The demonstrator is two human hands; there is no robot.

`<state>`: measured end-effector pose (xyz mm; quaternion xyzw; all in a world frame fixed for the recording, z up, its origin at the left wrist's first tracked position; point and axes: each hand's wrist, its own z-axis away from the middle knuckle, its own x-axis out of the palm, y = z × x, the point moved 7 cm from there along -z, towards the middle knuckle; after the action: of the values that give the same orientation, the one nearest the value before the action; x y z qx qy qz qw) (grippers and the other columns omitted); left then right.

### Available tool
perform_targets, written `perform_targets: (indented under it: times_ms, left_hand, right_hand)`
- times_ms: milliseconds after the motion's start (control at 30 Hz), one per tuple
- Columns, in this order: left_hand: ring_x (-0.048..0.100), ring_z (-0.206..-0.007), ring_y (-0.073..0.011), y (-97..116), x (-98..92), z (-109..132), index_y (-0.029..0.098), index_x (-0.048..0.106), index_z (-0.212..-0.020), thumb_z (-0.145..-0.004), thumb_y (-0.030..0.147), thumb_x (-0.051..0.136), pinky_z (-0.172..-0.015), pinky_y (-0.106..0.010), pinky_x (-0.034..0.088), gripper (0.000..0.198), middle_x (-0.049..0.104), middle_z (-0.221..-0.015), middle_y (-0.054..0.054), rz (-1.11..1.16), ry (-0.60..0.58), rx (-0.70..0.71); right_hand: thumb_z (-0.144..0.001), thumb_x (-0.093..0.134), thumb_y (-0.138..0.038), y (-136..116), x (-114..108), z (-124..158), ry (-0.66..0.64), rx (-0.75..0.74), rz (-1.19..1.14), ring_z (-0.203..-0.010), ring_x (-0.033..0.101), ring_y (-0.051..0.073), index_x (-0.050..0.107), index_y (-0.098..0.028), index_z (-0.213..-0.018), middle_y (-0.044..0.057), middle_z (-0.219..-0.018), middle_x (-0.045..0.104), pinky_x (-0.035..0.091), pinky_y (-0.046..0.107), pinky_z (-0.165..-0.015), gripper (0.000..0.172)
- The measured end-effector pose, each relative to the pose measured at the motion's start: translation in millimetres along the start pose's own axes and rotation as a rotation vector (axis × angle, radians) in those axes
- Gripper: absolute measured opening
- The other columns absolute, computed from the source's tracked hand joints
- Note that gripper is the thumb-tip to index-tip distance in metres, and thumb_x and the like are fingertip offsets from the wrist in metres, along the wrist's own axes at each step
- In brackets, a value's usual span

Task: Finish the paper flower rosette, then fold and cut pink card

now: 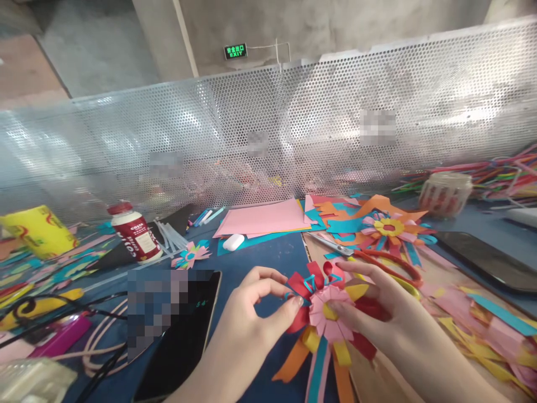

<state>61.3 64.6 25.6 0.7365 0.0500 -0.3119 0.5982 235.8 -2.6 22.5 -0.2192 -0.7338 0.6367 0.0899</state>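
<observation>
A paper flower [331,313] with a pink pleated centre, red loops and hanging orange, yellow and teal strips is held over the blue table. My left hand [251,319] pinches a red loop at the flower's left edge with thumb and forefinger. My right hand [386,319] grips the flower from the right, its thumb pressed on the yellow middle. A finished paper flower [390,228] with a yellow centre lies behind, on orange and teal cut paper.
Scissors with red handles [377,260] lie just behind my hands. Pink sheets [264,218], a white earbud case [233,242], a red-capped bottle [135,234], a yellow cup [37,229], two dark phones [482,257] [184,336] and paper scraps [482,319] lie about. A perforated metal screen [293,129] closes the back.
</observation>
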Motion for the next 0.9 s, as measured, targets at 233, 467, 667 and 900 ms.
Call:
perform_targets:
  times_ms: [233,467,667,900]
  left_hand:
    - [0.052,-0.099,-0.0183,2.2,1.3,1.4,0.020,0.059,-0.069,-0.077,0.037,0.057,-0.088,-0.031,0.037,0.019,0.054,-0.105,-0.001,-0.004,0.010,0.025]
    - [0.049,-0.108,-0.0207,3.7,-1.5,3.2,0.021,0.060,-0.066,-0.075,0.037,0.059,-0.097,-0.036,0.031,0.018,0.052,-0.111,-0.002,-0.052,0.053,0.040]
    - [0.049,-0.108,-0.0219,5.9,-3.4,3.9,0.021,0.062,-0.065,-0.073,0.035,0.060,-0.098,-0.039,0.033,0.016,0.052,-0.110,-0.003,-0.074,0.096,0.062]
    - [0.050,-0.107,-0.0240,9.2,-5.2,4.3,0.021,0.063,-0.062,-0.072,0.034,0.060,-0.095,-0.042,0.038,0.017,0.054,-0.108,-0.005,-0.139,0.155,0.133]
  right_hand:
    - [-0.068,0.068,-0.050,3.3,4.8,-0.3,-0.091,0.067,-0.005,-0.067,0.066,0.021,0.056,-0.020,-0.107,0.004,-0.073,0.068,0.056,0.028,-0.056,0.052]
    - [-0.069,0.067,-0.051,15.7,9.6,-0.6,-0.099,0.123,-0.005,-0.054,0.063,0.019,0.052,-0.021,-0.112,-0.003,-0.052,0.057,0.051,0.025,-0.046,0.055]
    - [-0.070,0.066,-0.049,15.2,11.0,1.8,-0.145,0.167,-0.013,-0.048,0.058,0.015,0.050,-0.022,-0.114,-0.005,-0.049,0.054,0.046,0.022,-0.042,0.054]
    - [-0.068,0.064,-0.056,11.5,10.9,1.4,-0.134,0.128,0.028,-0.046,0.059,0.015,0.054,-0.021,-0.112,-0.001,-0.058,0.059,0.045,0.022,-0.038,0.057]
